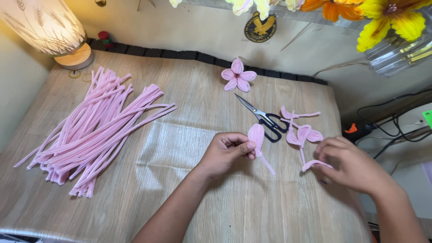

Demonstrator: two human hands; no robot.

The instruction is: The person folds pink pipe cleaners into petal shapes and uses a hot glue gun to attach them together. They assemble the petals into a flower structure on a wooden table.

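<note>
My left hand [226, 151] pinches a pink pipe-cleaner petal [256, 135] by its base, its stem trailing down to the right. My right hand [350, 163] rests on the table with its fingers on another bent pink petal piece [315, 164]. Between the hands lie more pink petal shapes [304, 134]. Black-handled scissors [265, 119] lie just above the left hand, blades pointing up-left. A finished pink five-petal flower [237, 75] sits farther back.
A large heap of straight pink pipe cleaners [94, 130] covers the table's left side. A lit lamp [54, 31] stands at the back left corner. Yellow and orange artificial flowers [382, 15] hang at the top right. Cables and a glue gun [355, 129] lie off the table's right edge.
</note>
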